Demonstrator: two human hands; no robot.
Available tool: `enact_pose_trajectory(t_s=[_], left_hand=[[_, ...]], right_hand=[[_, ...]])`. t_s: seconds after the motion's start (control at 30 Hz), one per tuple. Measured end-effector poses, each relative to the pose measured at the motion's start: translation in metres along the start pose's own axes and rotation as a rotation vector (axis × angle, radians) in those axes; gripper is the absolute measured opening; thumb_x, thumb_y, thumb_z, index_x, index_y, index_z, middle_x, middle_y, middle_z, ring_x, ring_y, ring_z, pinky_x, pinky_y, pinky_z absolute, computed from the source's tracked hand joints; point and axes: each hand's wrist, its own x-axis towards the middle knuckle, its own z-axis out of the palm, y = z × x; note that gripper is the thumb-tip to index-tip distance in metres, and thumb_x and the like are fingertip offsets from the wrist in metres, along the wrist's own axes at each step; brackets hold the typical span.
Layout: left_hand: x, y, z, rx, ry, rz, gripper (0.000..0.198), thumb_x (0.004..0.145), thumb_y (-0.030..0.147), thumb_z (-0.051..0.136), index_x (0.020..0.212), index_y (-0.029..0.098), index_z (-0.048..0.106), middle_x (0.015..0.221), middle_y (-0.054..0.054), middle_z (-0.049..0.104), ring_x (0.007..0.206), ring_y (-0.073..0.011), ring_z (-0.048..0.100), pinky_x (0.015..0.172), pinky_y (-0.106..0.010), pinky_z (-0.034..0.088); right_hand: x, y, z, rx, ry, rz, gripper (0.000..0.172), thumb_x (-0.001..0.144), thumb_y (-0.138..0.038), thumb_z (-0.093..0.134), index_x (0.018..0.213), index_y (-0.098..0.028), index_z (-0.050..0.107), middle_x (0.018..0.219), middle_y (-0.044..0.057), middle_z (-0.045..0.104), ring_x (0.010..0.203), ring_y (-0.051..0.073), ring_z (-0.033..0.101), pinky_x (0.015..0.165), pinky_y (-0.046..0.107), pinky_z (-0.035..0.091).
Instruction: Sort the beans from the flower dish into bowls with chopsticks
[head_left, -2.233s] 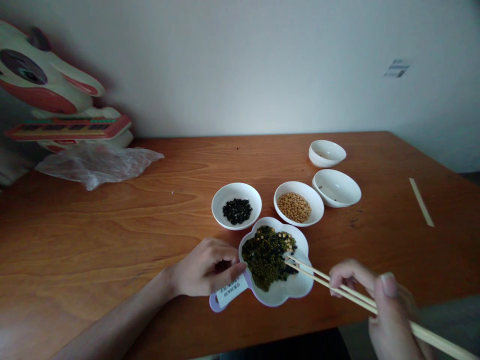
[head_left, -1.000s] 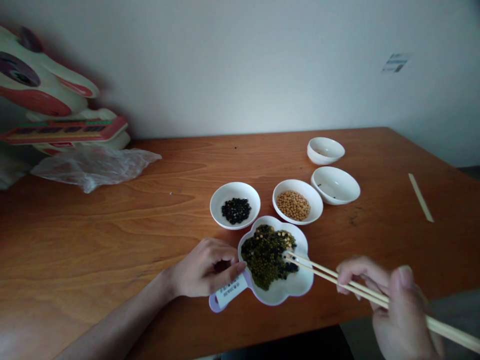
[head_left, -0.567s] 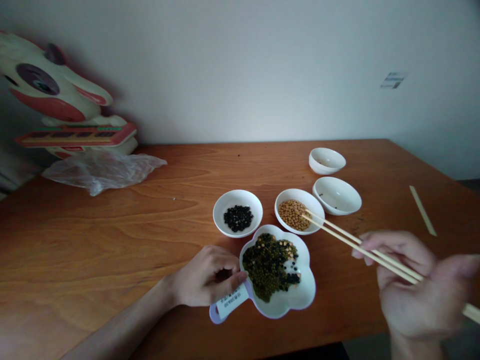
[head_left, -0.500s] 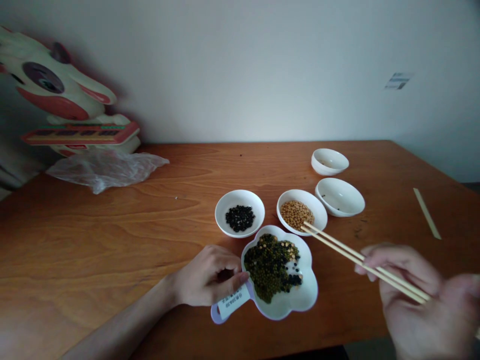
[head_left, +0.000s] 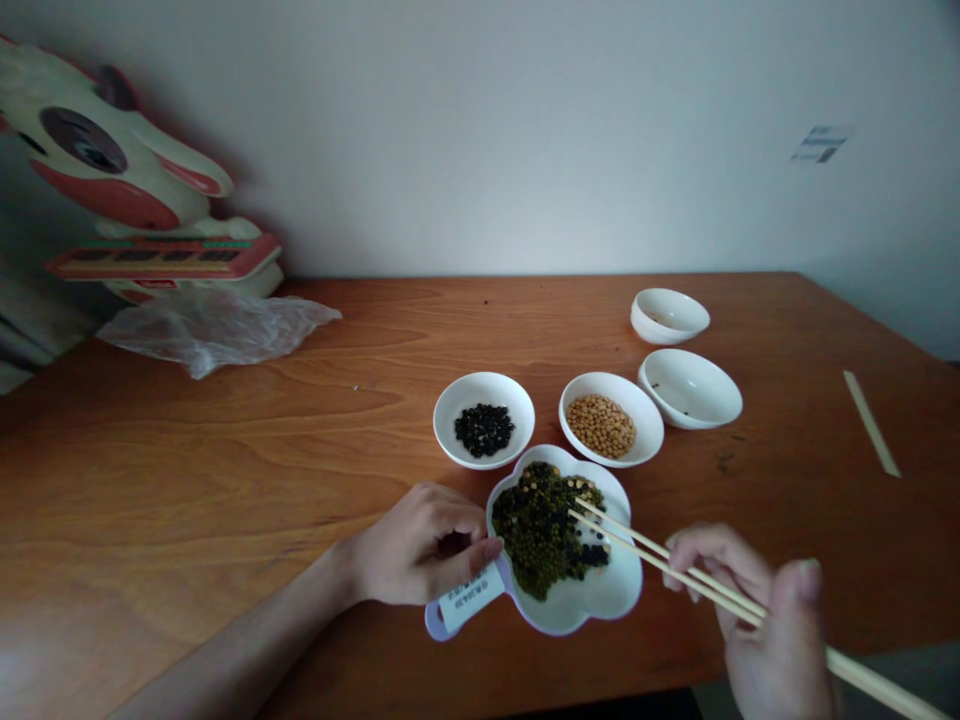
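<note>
My left hand (head_left: 424, 545) grips the handle of a white flower-shaped plastic dish (head_left: 604, 592), with its thumb near a paper label (head_left: 471, 600). The dish holds a mixed heap of green and black beans (head_left: 540, 530) with some yellow soybeans on top. My right hand (head_left: 750, 600) holds wooden chopsticks (head_left: 660, 565), their tips just over the heap's right side. Whether a bean lies between the tips is too small to tell. Beyond the dish are a white bowl of black beans (head_left: 484, 455) and a white bowl of yellow soybeans (head_left: 651, 430).
Two more white bowls (head_left: 690, 390) (head_left: 670, 316) stand at the right, holding only a few specks. A wooden strip (head_left: 870, 423) lies near the right edge of the wooden table (head_left: 225, 450). A crumpled plastic bag (head_left: 210, 333) and a large cartoon-faced toy (head_left: 112, 170) are at the back left.
My right hand moved the chopsticks from the soybean bowl back over the flower-shaped dish. My left hand stays on the handle. The whole view has shifted slightly.
</note>
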Motion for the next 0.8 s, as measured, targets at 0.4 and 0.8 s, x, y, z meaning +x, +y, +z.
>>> enact_pose_trajectory(t_s=[0.4, 0.8], left_hand=[[-0.001, -0.001, 0.0, 0.01, -0.001, 0.01, 0.031, 0.103, 0.022, 0.059, 0.074, 0.02, 0.051, 0.068, 0.002, 0.054, 0.06, -0.0113, 0.045, 0.059, -0.029, 0.033], [-0.001, 0.0, 0.0, 0.007, -0.006, 0.0, 0.03, 0.104, 0.021, 0.058, 0.075, 0.019, 0.051, 0.069, 0.002, 0.055, 0.061, -0.011, 0.047, 0.06, -0.027, 0.034]], right_hand=[[0.004, 0.016, -0.006, -0.041, -0.101, -0.014, 0.09, 0.102, -0.082, 0.014, 0.07, -0.022, 0.073, 0.065, 0.008, 0.068, 0.062, 0.022, 0.063, 0.056, 0.031, 0.053], [0.005, 0.032, -0.014, -0.029, -0.205, -0.064, 0.085, 0.105, -0.075, 0.009, 0.08, -0.024, 0.072, 0.075, 0.007, 0.069, 0.072, 0.024, 0.066, 0.06, 0.032, 0.052]])
